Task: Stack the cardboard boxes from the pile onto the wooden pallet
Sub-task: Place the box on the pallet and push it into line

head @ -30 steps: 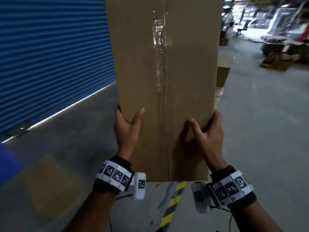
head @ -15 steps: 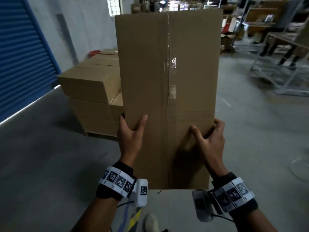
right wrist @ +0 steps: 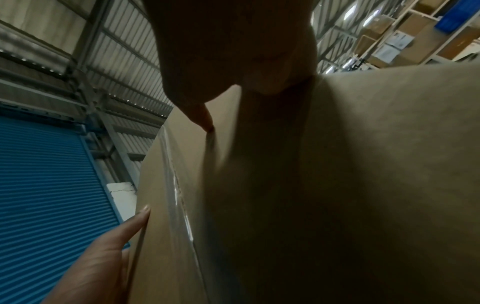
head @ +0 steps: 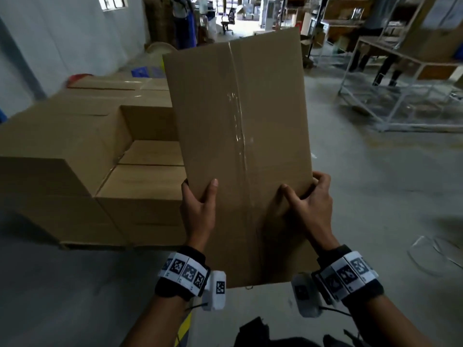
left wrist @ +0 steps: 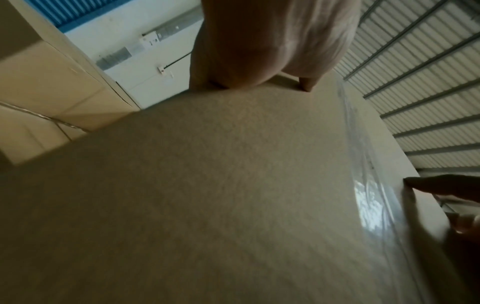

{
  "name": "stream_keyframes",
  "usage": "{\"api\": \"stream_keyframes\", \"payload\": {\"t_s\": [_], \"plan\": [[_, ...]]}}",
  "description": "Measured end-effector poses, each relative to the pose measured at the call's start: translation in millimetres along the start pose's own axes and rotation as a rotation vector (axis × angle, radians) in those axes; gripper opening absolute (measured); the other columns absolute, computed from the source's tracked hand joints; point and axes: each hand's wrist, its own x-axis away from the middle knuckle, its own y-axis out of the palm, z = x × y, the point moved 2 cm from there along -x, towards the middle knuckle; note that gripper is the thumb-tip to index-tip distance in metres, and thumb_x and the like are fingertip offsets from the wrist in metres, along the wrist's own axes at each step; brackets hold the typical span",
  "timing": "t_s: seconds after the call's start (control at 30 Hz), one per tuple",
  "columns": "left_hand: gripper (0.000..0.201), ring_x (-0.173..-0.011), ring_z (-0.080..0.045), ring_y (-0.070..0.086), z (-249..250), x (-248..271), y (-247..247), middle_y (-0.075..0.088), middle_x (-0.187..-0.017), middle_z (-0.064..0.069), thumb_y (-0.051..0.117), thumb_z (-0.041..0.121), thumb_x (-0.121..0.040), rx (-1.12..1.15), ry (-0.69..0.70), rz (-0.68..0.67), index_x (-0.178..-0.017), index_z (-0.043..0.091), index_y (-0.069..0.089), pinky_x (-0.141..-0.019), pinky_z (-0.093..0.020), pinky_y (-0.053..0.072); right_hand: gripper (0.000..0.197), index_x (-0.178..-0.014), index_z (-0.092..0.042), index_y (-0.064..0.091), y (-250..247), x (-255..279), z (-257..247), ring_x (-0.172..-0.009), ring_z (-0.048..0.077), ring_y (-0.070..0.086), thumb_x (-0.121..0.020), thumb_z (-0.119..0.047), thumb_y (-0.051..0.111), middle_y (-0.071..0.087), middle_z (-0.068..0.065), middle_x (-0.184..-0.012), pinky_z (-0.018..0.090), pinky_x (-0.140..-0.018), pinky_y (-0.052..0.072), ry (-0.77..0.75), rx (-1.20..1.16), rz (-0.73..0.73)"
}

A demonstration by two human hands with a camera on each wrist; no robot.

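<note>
I carry a long cardboard box (head: 240, 136) with clear tape down its middle, held in front of me and tilted slightly left. My left hand (head: 199, 204) grips its left edge, thumb on the top face and fingers round the side. My right hand (head: 309, 199) grips the right edge the same way. The box (left wrist: 233, 195) fills the left wrist view, and the box (right wrist: 324, 185) also fills the right wrist view. A stack of cardboard boxes (head: 100, 156) stands at left, stepped, with a lower box top (head: 142, 181) nearest me. The pallet under it is barely visible.
Grey concrete floor (head: 375, 196) spreads to the right. A white metal frame rack (head: 400, 96) stands at the right back, with a person's legs (head: 385, 68) beyond it. Shelving and goods fill the far end. A white wall (head: 62, 41) lies at left.
My view has swung from the blue shutter toward the stack, which now lies close at left. Both hands keep the same grip on the box, which has tilted a little.
</note>
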Motion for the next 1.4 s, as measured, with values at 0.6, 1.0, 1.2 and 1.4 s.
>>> {"api": "stream_keyframes", "payload": {"t_s": [0.6,1.0,1.2,1.4], "plan": [[0.065,-0.106,0.002,0.056,-56,-242,289,0.055,-0.13,0.011,0.066,0.04,-0.094,-0.067,-0.063,0.251,-0.149,0.018,0.04,-0.081,-0.008,0.042,0.063,-0.127,-0.014,0.039,83,-411,145,-0.087,0.016,0.066,-0.082,-0.034,0.079,0.061,-0.004,-0.104,0.031,-0.077,0.055,-0.026,-0.067,-0.287],[0.043,-0.086,0.011,0.056,-94,-359,284,0.063,-0.117,-0.002,0.065,0.032,-0.097,-0.165,-0.139,0.704,-0.13,0.005,0.056,-0.063,-0.001,0.044,0.058,-0.126,-0.021,0.04,264,-546,127,-0.094,0.019,0.067,-0.084,-0.044,0.074,0.064,-0.006,-0.11,0.046,-0.084,0.056,-0.195,-0.074,-0.714],[0.04,-0.088,0.002,0.059,-123,-415,246,0.061,-0.111,0.0,0.061,0.03,-0.1,-0.196,-0.16,0.935,-0.13,0.005,0.055,-0.068,-0.003,0.042,0.059,-0.126,-0.019,0.041,379,-572,101,-0.095,0.017,0.062,-0.083,-0.043,0.075,0.064,-0.001,-0.112,0.027,-0.077,0.045,-0.318,-0.075,-0.863],[0.056,-0.105,-0.005,0.057,-144,-463,197,0.056,-0.123,0.011,0.059,0.044,-0.099,-0.153,-0.231,1.078,-0.145,0.015,0.044,-0.095,-0.037,0.048,0.061,-0.13,-0.017,0.041,478,-583,59,-0.096,0.021,0.063,-0.084,-0.042,0.073,0.064,0.002,-0.113,0.031,-0.079,0.049,-0.374,-0.065,-1.035]]}}
